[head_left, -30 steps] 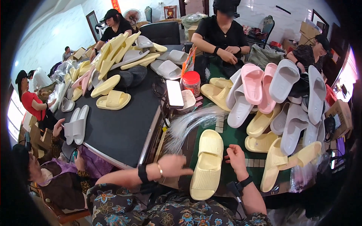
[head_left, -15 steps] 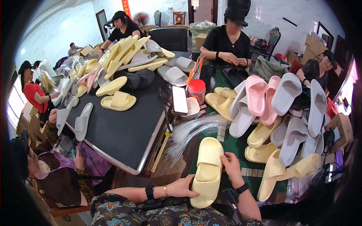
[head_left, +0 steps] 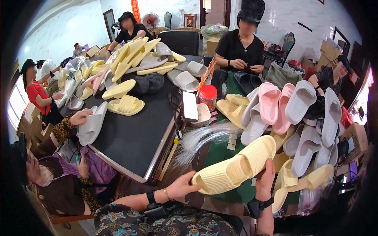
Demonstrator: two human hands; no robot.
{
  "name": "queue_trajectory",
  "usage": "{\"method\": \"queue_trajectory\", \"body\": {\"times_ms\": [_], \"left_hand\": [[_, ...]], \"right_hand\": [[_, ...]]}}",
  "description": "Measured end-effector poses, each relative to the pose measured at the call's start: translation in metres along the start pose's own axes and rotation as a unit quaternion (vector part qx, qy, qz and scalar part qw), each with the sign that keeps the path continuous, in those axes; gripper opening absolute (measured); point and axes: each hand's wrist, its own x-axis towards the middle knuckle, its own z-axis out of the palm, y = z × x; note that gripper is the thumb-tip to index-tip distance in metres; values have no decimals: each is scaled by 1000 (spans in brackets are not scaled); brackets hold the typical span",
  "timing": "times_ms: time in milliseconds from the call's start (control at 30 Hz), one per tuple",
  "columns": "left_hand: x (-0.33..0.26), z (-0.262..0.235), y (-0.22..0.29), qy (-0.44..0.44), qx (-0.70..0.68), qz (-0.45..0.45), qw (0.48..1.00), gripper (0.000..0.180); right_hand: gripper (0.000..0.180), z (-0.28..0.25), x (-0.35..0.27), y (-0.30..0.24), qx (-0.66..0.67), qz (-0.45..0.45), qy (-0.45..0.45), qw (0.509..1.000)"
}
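Both my hands hold a pair of pale yellow slide slippers [head_left: 236, 167], one tucked into the other, their ribbed straps at opposite ends. The pair is tilted, its right end higher. My left hand [head_left: 182, 186] is closed on the lower left end, thumb on top. At the right end my right hand [head_left: 264, 181] grips the edge from below. Just beyond the slippers lies a spread bundle of thin clear plastic [head_left: 202, 139]. A heap of slippers, with a pink one [head_left: 269, 103] and a grey one [head_left: 307, 147], stands to the right.
A black table [head_left: 130, 143] at left bears a big slipper pile [head_left: 134, 55]. A phone [head_left: 190, 105], a red-lidded jar [head_left: 207, 97] and a small white tub [head_left: 202, 114] stand ahead. Co-workers sit or stand around; the one at left handles grey slippers [head_left: 93, 125].
The yellow pair has swung from nearly upright to slanting rightward, and moved up and right. My right hand went right with it. The left co-worker's grey slippers are now together.
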Motion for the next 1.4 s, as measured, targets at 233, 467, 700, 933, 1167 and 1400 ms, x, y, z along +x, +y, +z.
{"method": "queue_trajectory", "body": {"times_ms": [233, 467, 700, 933, 1167, 1400], "left_hand": [[-16, -52, 57, 103, -26, 50, 993, 31], [50, -50, 80, 70, 231, 115, 964, 33], [82, -7, 36, 120, 401, 128, 899, 70], [34, 22, 16, 101, 438, 60, 891, 85], [50, 32, -19, -5, 452, 194, 871, 69], [97, 9, -16, -71, 520, 337, 781, 58]], "right_hand": [[44, -37, 14, -48, 50, -94, 86, 991], [47, -46, 10, -44, -233, 53, -86, 967], [54, -54, 4, 21, -515, -14, -147, 844], [59, -61, -21, 11, -582, -44, -172, 794], [42, -64, -32, 13, -590, -80, -141, 791], [39, -46, -40, 20, -595, -64, -98, 795]]}}
